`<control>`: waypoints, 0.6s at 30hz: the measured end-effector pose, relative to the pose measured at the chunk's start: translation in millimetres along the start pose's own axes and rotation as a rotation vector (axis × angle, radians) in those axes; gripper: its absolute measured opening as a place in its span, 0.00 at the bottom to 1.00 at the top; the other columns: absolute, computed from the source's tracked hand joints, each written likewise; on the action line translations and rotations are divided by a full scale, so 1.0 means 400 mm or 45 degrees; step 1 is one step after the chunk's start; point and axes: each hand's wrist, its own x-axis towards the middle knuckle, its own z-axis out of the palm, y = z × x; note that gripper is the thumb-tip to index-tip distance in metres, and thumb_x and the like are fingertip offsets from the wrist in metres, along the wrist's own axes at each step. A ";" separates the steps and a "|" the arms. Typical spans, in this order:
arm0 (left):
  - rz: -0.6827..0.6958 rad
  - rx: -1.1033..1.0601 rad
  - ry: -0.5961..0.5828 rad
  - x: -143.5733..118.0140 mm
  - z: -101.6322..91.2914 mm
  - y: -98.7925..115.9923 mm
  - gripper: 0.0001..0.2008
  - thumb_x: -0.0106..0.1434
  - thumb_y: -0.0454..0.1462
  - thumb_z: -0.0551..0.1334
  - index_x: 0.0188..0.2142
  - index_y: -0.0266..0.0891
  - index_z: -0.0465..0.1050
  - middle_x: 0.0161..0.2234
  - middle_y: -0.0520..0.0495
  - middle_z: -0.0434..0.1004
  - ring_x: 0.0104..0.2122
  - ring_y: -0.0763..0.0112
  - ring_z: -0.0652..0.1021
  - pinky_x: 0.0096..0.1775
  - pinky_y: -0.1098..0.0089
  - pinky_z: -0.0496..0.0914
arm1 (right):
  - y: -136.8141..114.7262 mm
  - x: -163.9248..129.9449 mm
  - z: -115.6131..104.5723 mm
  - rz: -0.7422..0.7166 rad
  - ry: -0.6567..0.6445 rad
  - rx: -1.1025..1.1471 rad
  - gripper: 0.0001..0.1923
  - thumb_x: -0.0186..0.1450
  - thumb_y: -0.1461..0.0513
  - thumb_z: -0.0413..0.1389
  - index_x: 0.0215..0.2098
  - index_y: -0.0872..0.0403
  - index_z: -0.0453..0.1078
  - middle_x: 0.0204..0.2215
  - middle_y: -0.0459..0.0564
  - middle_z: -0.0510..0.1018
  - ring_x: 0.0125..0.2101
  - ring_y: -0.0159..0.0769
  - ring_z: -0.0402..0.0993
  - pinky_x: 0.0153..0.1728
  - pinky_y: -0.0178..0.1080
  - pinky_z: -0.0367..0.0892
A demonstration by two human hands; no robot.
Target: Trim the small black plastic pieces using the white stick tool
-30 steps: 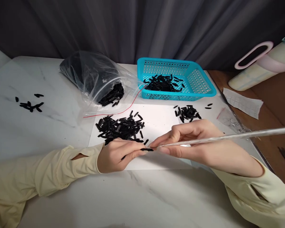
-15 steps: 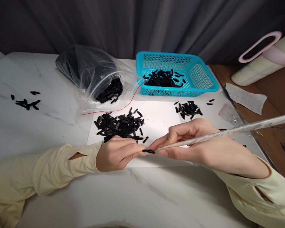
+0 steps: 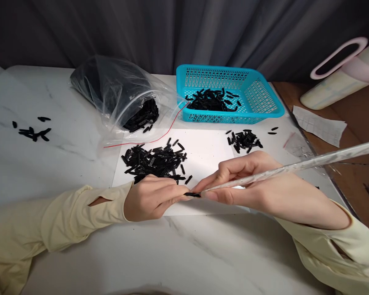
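Head view, left hand (image 3: 150, 199): pinches a small black piece (image 3: 192, 194) at six o'clock of the white sheet (image 3: 207, 157).
Right hand (image 3: 249, 184): fingers clamp the long clear tube (image 3: 295, 166), tip meeting the piece.
Change: both hands barely shifted.

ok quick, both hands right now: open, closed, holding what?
Left hand: closed, pinching a small black piece.
Right hand: closed on a long clear rod.

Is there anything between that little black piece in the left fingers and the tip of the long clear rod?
Nothing visible. The left hand pinches the black piece right at the tip of the rod held by the right hand.
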 end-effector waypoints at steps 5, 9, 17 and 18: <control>0.001 0.001 0.003 0.002 0.000 0.000 0.06 0.64 0.30 0.54 0.34 0.35 0.69 0.21 0.50 0.74 0.19 0.77 0.71 0.23 0.76 0.62 | -0.002 0.003 -0.001 0.004 0.020 -0.015 0.10 0.56 0.68 0.58 0.18 0.54 0.66 0.32 0.50 0.81 0.36 0.41 0.78 0.32 0.34 0.74; 0.008 -0.016 0.009 0.002 0.000 0.000 0.06 0.64 0.29 0.54 0.34 0.35 0.69 0.21 0.50 0.74 0.19 0.77 0.71 0.22 0.76 0.62 | -0.003 0.006 -0.001 0.002 0.025 0.000 0.10 0.56 0.68 0.57 0.18 0.55 0.66 0.31 0.49 0.81 0.36 0.41 0.78 0.33 0.34 0.74; -0.020 0.004 -0.009 -0.002 0.001 0.000 0.06 0.64 0.30 0.54 0.34 0.36 0.69 0.21 0.51 0.73 0.19 0.77 0.71 0.23 0.76 0.62 | 0.000 -0.002 0.000 -0.003 0.027 -0.039 0.09 0.57 0.68 0.57 0.20 0.55 0.67 0.32 0.49 0.81 0.36 0.41 0.78 0.32 0.34 0.73; -0.017 0.002 -0.010 -0.002 0.001 0.000 0.06 0.64 0.30 0.54 0.34 0.36 0.69 0.20 0.51 0.73 0.19 0.78 0.71 0.23 0.76 0.62 | 0.000 -0.001 0.001 -0.004 0.026 -0.045 0.09 0.57 0.68 0.57 0.20 0.55 0.67 0.32 0.49 0.81 0.36 0.41 0.78 0.32 0.33 0.73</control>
